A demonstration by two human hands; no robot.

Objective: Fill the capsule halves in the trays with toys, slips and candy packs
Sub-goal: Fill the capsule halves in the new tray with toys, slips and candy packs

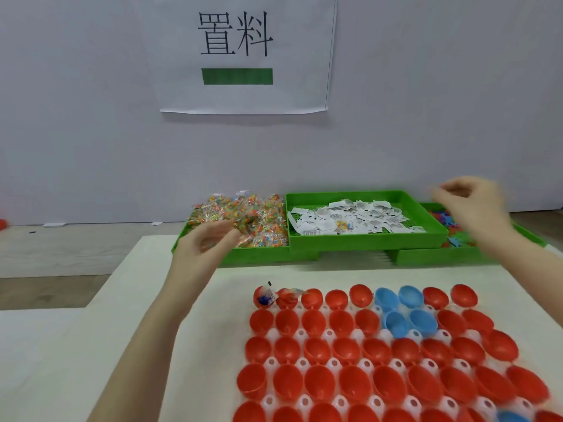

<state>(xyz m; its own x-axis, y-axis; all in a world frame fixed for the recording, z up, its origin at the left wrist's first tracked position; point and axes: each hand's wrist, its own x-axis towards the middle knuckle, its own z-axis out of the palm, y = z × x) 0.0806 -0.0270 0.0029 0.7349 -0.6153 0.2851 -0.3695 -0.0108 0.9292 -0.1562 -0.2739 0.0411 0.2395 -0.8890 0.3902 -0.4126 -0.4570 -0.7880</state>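
The left hand [202, 242] hovers at the left centre of the frame, over the near edge of the green tray [195, 254] heaped with candy packs [249, 220]; its fingers are curled loosely and whether they pinch a pack cannot be told through the blur. The right hand [475, 205], at the right edge, is raised above the green tray of toys [454, 226], its fingers bent inward, and motion blur hides whether it holds anything. Between the two sits a third green tray [365, 239] of white paper slips [350, 217], raised above its neighbours. In the lower right, a white tray [304, 363] holds rows of open capsule halves [320, 379], mostly red with a few blue. The two halves at the upper left corner [263, 296] already contain items. A paper sign [240, 53] hangs on the wall.
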